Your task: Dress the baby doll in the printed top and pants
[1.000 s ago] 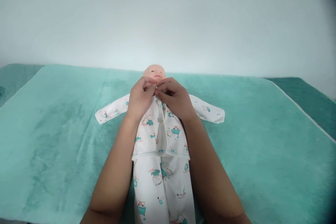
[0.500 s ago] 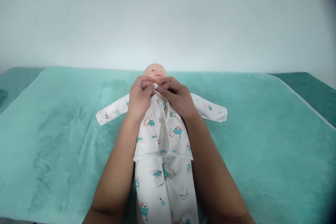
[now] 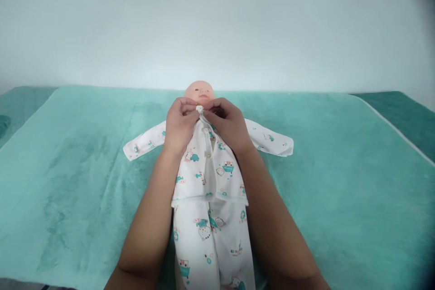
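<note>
A baby doll (image 3: 200,89) lies on its back, head at the far side, dressed in a white printed baby shirt (image 3: 193,179) and matching trousers (image 3: 195,244). Just below the doll's chin, my left hand (image 3: 181,123) pinches the shirt's collar edge from the left. My right hand (image 3: 229,124) pinches the same neckline from the right, its fingertips close to the left ones. Below the hands the shirt front hangs partly apart, with buttons (image 3: 209,155) showing along the opening. Both sleeves (image 3: 272,138) stretch out sideways. My fingers partly hide the collar fastening.
A light green plush blanket (image 3: 340,181) spreads under the doll. Darker green cloth (image 3: 401,111) shows at the far right and far left. Behind the surface rises a plain pale wall (image 3: 217,22).
My fingers have shifted slightly at the collar, and a little more of its white edge shows between them. The view has moved slightly; the doll lies the same way.
</note>
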Action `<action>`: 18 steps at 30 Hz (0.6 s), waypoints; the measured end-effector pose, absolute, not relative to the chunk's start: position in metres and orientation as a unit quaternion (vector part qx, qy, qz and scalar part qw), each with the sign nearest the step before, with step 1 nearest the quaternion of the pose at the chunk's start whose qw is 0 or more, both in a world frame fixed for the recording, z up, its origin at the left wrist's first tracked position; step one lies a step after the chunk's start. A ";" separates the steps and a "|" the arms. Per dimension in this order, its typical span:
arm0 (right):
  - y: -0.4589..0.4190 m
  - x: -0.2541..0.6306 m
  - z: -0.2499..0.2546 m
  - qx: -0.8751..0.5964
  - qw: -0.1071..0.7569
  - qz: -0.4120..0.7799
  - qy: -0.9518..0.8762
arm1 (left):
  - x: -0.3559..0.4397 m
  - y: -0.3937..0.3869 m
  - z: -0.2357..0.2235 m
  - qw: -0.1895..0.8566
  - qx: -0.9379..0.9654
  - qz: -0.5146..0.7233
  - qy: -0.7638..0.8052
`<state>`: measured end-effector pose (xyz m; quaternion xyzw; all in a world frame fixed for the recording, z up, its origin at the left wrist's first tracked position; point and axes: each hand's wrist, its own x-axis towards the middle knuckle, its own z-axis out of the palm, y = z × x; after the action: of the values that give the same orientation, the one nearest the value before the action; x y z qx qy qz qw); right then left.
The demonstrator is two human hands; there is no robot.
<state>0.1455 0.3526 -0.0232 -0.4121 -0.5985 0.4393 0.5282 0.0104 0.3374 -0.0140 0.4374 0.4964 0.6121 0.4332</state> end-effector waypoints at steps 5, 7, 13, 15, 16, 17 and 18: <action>0.355 0.147 -0.025 -0.403 0.534 0.431 -0.606 | 0.010 0.337 -0.014 0.428 0.449 0.613 0.489; 0.355 0.147 -0.025 -0.403 0.530 0.432 -0.608 | 0.009 0.337 -0.014 0.422 0.462 0.606 0.492; 0.355 0.146 -0.023 -0.409 0.516 0.441 -0.609 | 0.009 0.337 -0.016 0.430 0.469 0.603 0.481; 0.354 0.146 -0.022 -0.413 0.516 0.438 -0.610 | 0.009 0.337 -0.015 0.434 0.463 0.604 0.482; 0.354 0.146 -0.022 -0.415 0.516 0.436 -0.609 | 0.009 0.337 -0.015 0.436 0.462 0.604 0.482; 0.354 0.146 -0.022 -0.416 0.516 0.436 -0.609 | 0.008 0.337 -0.015 0.437 0.462 0.602 0.482; 0.354 0.146 -0.022 -0.417 0.517 0.437 -0.607 | 0.008 0.337 -0.015 0.438 0.464 0.600 0.482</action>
<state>0.1464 0.3539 -0.0218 -0.4167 -0.6072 0.4366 0.5168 0.0079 0.3369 -0.0146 0.4637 0.4820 0.6004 0.4383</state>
